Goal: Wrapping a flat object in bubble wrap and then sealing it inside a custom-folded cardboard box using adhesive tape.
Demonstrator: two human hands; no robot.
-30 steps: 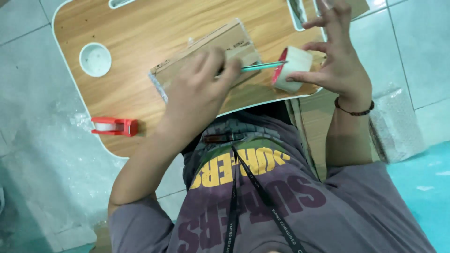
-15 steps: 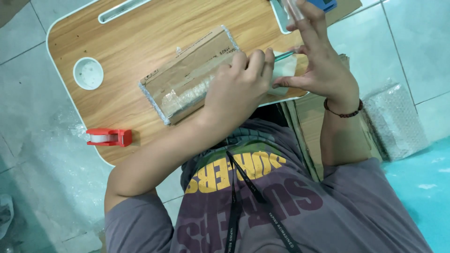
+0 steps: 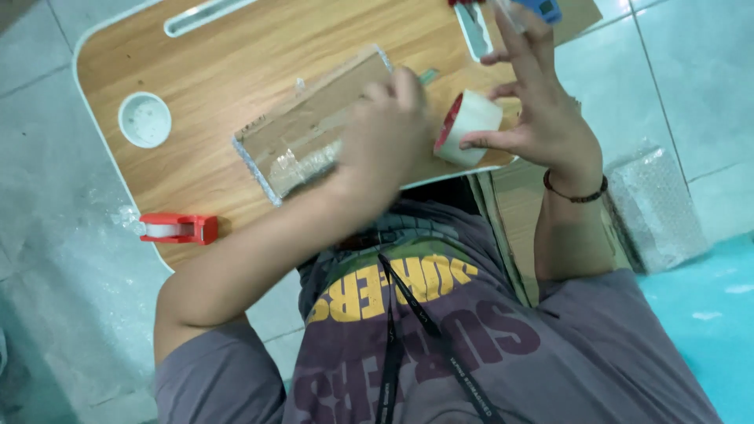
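Note:
A flat cardboard package [image 3: 306, 129] wrapped in clear bubble film lies slanted on the wooden lap table [image 3: 228, 55]. My left hand [image 3: 385, 137], blurred, rests on the package's right end with its fingers closed round a thin teal tool [image 3: 429, 76]. Only the tool's tip shows past the fingers. My right hand [image 3: 542, 118], with a dark bracelet at the wrist, holds a white tape roll with a red core [image 3: 468, 127]. It pinches the roll between thumb and fingers at the table's near edge, with the other fingers spread.
A red tape dispenser [image 3: 177, 228] sits at the table's near-left edge, and a round white cup recess [image 3: 144, 119] lies at its left. On the tiled floor to the right lie a bubble wrap bundle [image 3: 652, 204] and flat cardboard [image 3: 510, 196]. A blue object [image 3: 542, 8] shows at the top.
My left hand has slid left along the package, away from the tape roll. The roll has come out into plain sight in my right hand, which stays near the table edge.

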